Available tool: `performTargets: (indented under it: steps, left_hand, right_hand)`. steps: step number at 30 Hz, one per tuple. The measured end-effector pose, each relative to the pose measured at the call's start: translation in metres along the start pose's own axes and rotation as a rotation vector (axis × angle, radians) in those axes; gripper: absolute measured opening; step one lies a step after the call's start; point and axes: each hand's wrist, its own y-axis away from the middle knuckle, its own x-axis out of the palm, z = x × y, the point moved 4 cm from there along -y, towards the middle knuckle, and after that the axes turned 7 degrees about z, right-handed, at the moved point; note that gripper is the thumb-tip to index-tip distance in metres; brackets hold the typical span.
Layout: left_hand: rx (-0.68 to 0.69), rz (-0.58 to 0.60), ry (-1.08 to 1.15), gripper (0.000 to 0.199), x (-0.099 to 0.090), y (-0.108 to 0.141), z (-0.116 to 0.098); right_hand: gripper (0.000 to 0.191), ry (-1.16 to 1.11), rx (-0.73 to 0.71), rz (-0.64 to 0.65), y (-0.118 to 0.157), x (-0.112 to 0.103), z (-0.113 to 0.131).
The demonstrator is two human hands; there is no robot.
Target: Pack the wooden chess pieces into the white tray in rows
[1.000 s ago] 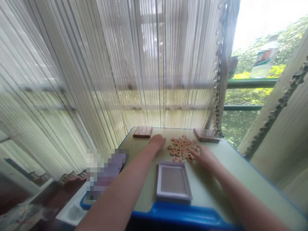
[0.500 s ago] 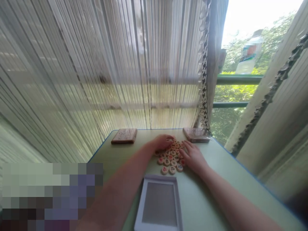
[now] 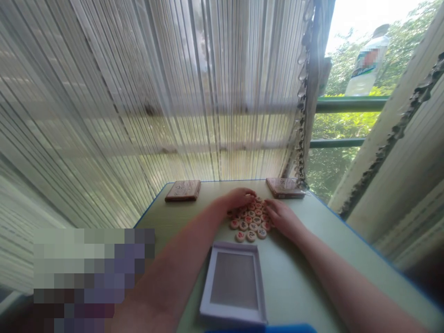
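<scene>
Round wooden pieces [image 3: 251, 220] with red and dark characters lie in a loose cluster on the pale green table [image 3: 291, 286]. My left hand [image 3: 240, 199] curves around the far left side of the cluster, its fingers over the pieces; whether they grip one is hidden. At the right side, my right hand [image 3: 281, 216] rests against the pieces, fingers stretched toward them and holding nothing visible. An open light grey box tray [image 3: 204, 296] lies nearer to me, just in front of the cluster.
Two flat brown wooden boxes stand at the far edge, one on the left [image 3: 182, 190] and one on the right [image 3: 285, 188]. Sheer curtains [image 3: 208, 92] hang behind the table. A bottle [image 3: 368, 64] stands by the green window rail [image 3: 350, 105]. Something blue [image 3: 291, 329] shows at the bottom edge.
The view has shifted, so the table things sit slightly higher and a blue edge shows at the bottom. Both hands remain at the cluster, with slightly changed finger positions.
</scene>
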Motion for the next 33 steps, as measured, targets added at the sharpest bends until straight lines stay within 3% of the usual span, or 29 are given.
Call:
performTargets:
  steps: [2, 5, 9, 14, 18, 23, 26, 30, 33]
  left_hand:
    - [-0.061, -0.033, 0.104, 0.034, -0.004, 0.001, 0.004]
    - [-0.037, -0.101, 0.128, 0.036, -0.005, 0.001, 0.009]
    - [0.009, 0.02, -0.013, 0.04, 0.005, -0.004, 0.009]
    - [0.021, 0.089, -0.006, 0.04, 0.006, -0.003, 0.004]
    - [-0.004, 0.032, 0.091, 0.038, 0.004, 0.0, 0.0]
    - [-0.058, 0.065, 0.311, 0.041, 0.005, 0.0, 0.001]
    - [-0.081, -0.009, 0.431, 0.048, -0.003, 0.001, 0.009]
    - [-0.115, -0.123, 0.378, 0.047, -0.014, 0.005, 0.023]
    - [-0.164, -0.067, 0.284, 0.041, -0.014, 0.01, 0.026]
  right_hand:
    - [0.036, 0.007, 0.025, -0.031, 0.0, -0.005, 0.0]
    - [0.037, 0.025, 0.044, -0.013, 0.0, -0.009, -0.001]
    - [0.032, 0.019, 0.028, 0.074, 0.0, -0.01, 0.002]
    - [0.043, -0.031, 0.183, 0.006, 0.001, -0.017, 0.001]
    - [0.042, 0.03, 0.154, 0.037, 0.001, -0.015, 0.003]
    - [0.036, 0.043, 0.115, 0.08, 0.002, -0.015, 0.006]
    - [0.037, 0.067, 0.104, 0.084, 0.002, -0.016, 0.007]
    - [0.034, 0.138, 0.19, 0.042, 0.003, -0.025, 0.002]
    - [0.029, 0.153, 0.228, 0.078, 0.005, -0.028, 0.0]
